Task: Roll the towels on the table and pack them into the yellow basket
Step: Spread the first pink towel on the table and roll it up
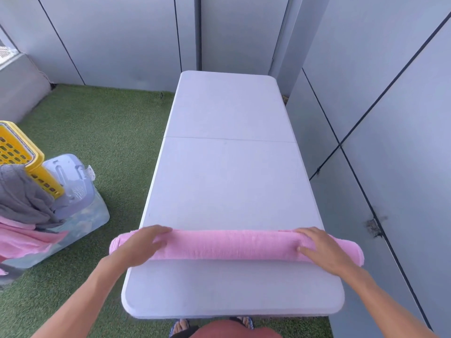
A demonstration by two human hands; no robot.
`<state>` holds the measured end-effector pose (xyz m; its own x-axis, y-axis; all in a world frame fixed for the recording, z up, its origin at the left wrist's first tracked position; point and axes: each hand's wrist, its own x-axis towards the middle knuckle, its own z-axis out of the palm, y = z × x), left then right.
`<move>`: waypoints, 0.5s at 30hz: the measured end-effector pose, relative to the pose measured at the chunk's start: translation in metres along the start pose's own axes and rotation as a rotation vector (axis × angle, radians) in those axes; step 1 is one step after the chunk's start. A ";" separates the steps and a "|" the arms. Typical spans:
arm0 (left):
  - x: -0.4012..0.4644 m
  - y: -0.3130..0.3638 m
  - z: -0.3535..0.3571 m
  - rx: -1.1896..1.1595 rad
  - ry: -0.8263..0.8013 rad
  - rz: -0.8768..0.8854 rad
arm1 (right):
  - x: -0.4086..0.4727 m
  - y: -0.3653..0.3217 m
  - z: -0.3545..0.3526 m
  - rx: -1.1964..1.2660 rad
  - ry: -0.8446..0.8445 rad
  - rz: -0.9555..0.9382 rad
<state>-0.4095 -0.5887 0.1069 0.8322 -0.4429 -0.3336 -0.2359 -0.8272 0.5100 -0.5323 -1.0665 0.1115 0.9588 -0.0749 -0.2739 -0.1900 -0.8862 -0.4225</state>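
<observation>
A pink towel (229, 243) lies rolled into a long tube across the near part of the white folding table (227, 181), its ends overhanging both table sides. My left hand (141, 245) rests flat on the roll's left part with fingers straight. My right hand (324, 250) lies on the right part, fingers extended over the top and thumb along the near side. The yellow basket (18, 147) stands at the far left on the floor, mostly cut off by the frame edge.
Left of the table a clear plastic bin (80, 223) holds a grey towel (24, 198) and pink cloth (22, 240), with a pale lid (70, 174) behind. Green artificial turf (97, 132) covers the floor. Grey wall panels (390, 118) close in the right side and back.
</observation>
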 end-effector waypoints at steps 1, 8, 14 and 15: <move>0.003 -0.003 0.004 -0.019 0.116 0.027 | -0.001 -0.003 0.004 -0.057 0.086 -0.028; -0.006 -0.003 0.047 0.311 0.134 0.098 | -0.014 -0.009 0.040 -0.349 0.052 0.003; 0.005 0.010 0.038 0.237 0.151 0.034 | 0.001 -0.009 0.015 -0.153 -0.054 0.013; 0.003 0.005 0.032 0.182 0.081 0.033 | 0.000 -0.003 0.010 -0.073 -0.126 0.057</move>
<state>-0.4242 -0.6054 0.0829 0.8586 -0.4473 -0.2505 -0.3441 -0.8650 0.3651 -0.5337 -1.0597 0.1043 0.9120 -0.0722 -0.4038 -0.2231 -0.9134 -0.3406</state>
